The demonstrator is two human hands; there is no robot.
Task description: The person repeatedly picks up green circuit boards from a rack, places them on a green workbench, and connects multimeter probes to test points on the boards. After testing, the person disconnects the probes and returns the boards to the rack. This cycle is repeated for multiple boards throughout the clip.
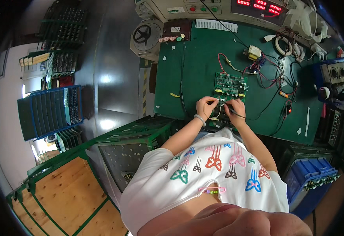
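Note:
A green circuit board [230, 81] crowded with small parts lies on the green bench top in front of me. At its near end my left hand [206, 107] is closed in a pinch; what sits between the fingertips is too small to make out. My right hand [235, 109] grips a black pen-shaped tool [236, 114] with a dark cable running off to the right. The tool's tip is close to my left fingertips, over the board. A pale wire [219, 113] loops between my hands. More of the board's dark parts show below them.
A power unit with red digits [259, 4] stands at the back. Around a transformer [253, 52] tangled leads spread to the right. A handwheel device [142, 34] stands back left, a blue bin [311, 173] at lower right, and a green rack [156, 137] at my left.

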